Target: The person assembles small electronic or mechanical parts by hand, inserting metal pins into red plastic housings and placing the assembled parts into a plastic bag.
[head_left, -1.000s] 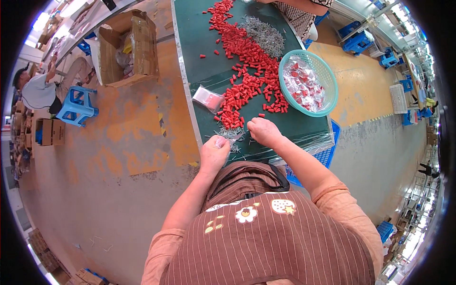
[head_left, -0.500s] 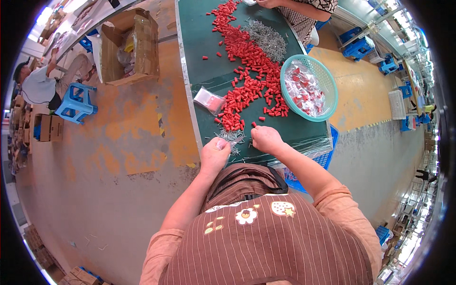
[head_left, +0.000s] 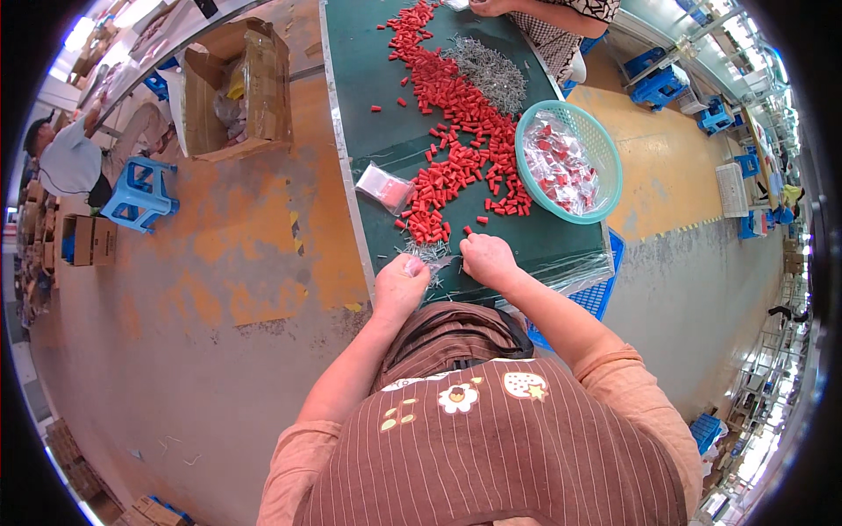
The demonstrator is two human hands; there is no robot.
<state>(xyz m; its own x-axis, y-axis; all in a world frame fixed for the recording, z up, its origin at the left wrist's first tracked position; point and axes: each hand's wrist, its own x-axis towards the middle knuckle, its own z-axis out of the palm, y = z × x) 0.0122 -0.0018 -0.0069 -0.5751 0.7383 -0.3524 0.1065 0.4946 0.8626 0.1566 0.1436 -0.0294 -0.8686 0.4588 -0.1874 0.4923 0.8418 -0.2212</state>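
Low over the near end of the green table [head_left: 373, 88], my left hand [head_left: 401, 284] is closed on a small clear plastic bag [head_left: 442, 262]. My right hand [head_left: 488, 260] is beside it, fingers pinched together near the bag's edge; what they hold is hidden. A red plastic cap [head_left: 467, 230] lies just beyond my right fingers. Small screws [head_left: 427, 249] are scattered around the bag. Farther up spreads a long heap of red plastic caps [head_left: 452, 101], with a grey pile of screws [head_left: 493, 74] along its right side. A pack of clear bags [head_left: 384, 188] lies left of the heap.
A mint-green basket [head_left: 616, 171] full of filled bags stands at the table's right edge. Below it is a blue crate [head_left: 600, 298]. A co-worker's arm [head_left: 553, 16] reaches in at the far end. Left of the table are a cardboard box [head_left: 263, 88] and a blue stool [head_left: 140, 193].
My left hand has shifted slightly right and my right hand slightly left, so they are closer together. The bag stays in my left hand.
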